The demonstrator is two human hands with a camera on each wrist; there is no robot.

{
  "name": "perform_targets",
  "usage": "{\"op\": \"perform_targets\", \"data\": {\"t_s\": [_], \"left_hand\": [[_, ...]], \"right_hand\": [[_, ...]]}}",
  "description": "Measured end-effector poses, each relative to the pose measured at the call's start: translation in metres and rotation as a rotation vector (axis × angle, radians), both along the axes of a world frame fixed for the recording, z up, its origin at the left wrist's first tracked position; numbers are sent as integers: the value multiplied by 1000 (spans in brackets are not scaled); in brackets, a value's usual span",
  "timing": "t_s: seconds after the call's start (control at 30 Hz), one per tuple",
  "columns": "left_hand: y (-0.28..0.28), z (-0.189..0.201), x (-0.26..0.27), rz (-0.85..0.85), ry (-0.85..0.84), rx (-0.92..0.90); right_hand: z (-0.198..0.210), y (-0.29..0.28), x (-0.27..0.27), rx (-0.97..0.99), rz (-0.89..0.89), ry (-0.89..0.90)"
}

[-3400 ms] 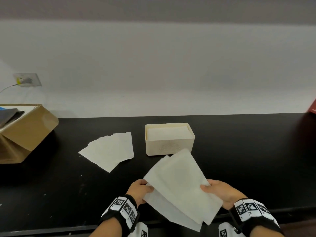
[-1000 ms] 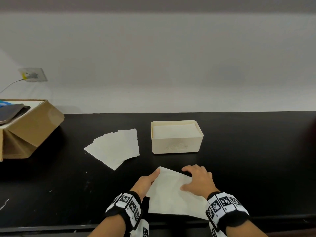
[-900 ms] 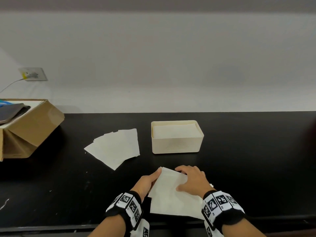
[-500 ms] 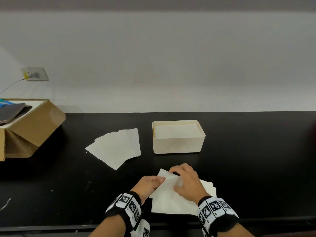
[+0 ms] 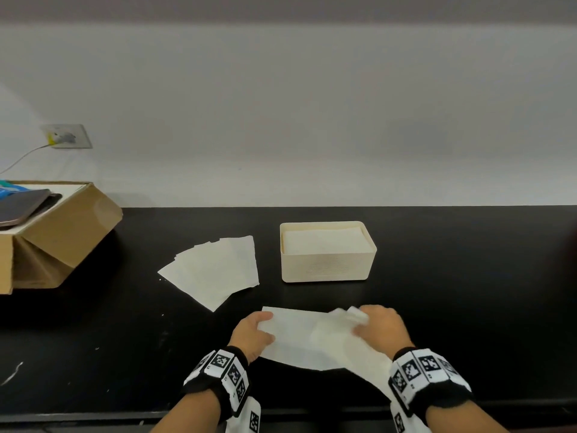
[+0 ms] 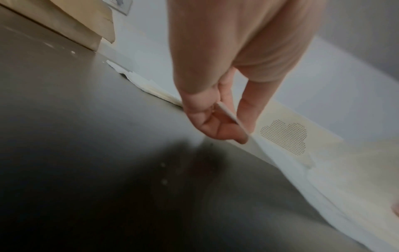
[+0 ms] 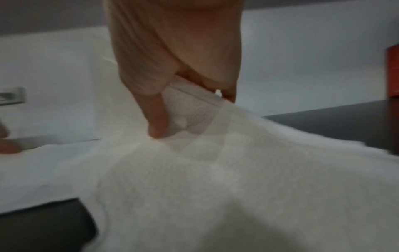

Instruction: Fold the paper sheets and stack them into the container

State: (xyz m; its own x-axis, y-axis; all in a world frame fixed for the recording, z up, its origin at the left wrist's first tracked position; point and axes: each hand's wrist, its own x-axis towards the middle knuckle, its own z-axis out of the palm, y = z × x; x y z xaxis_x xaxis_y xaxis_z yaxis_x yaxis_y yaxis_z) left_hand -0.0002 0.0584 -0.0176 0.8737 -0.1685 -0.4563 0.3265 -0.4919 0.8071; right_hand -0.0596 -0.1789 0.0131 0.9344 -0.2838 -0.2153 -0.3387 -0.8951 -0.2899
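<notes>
Left hand: the left hand (image 5: 253,334) pinches the left edge of the paper sheet (image 5: 299,339) between thumb and fingers – the left wrist view shows the thin edge caught there (image 6: 228,116), just above the black table (image 5: 468,307)
Right hand: the right hand (image 5: 382,329) is clamped on the sheet's right part, fingers curled round a bunched, lifted fold; in the right wrist view the paper (image 7: 215,170) rises into the grip and drapes down from it
Sheet in work: at the table's near edge, between the two hands, its left half flat and its right half raised and crumpled
Container: the cream container (image 5: 327,270) stands behind the hands, well apart from them, with folded paper lying inside up near its rim
Loose sheets: a fanned pile of unfolded sheets (image 5: 215,270) lies flat just left of the container – not touching it
Elsewhere: a cardboard box (image 5: 62,239) sits tilted at the far left, dark items on top; a wall socket (image 5: 67,136) with a cable above it
</notes>
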Motion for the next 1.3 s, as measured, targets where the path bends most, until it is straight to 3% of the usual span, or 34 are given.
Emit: {"op": "perform_targets", "data": {"t_s": [0.17,0.33,0.53,0.63,0.7,0.9,1.0,1.3], "left_hand": [[9,0,11,148,38,-61],[3,5,9,143,25,-54],[-7,22,1,-64,-196,208],[-10,33,-3,-162,-204,-42],[-13,36,-6,-131,-155,-161],[-12,48,2,381,99,-578],[-2,48,7,433,121,-513],[4,36,3,203,148,-300]], "right_hand": [[2,-36,-11,126,-364,36],[4,-45,-17,247,-433,10],[19,-45,-18,359,-482,-93],[26,-44,-17,449,-488,-88],[27,-43,-16,506,-487,-84],[34,-48,-17,522,-572,-191],[36,-54,-18,563,-623,-234],[35,-62,-21,733,-677,-273]]}}
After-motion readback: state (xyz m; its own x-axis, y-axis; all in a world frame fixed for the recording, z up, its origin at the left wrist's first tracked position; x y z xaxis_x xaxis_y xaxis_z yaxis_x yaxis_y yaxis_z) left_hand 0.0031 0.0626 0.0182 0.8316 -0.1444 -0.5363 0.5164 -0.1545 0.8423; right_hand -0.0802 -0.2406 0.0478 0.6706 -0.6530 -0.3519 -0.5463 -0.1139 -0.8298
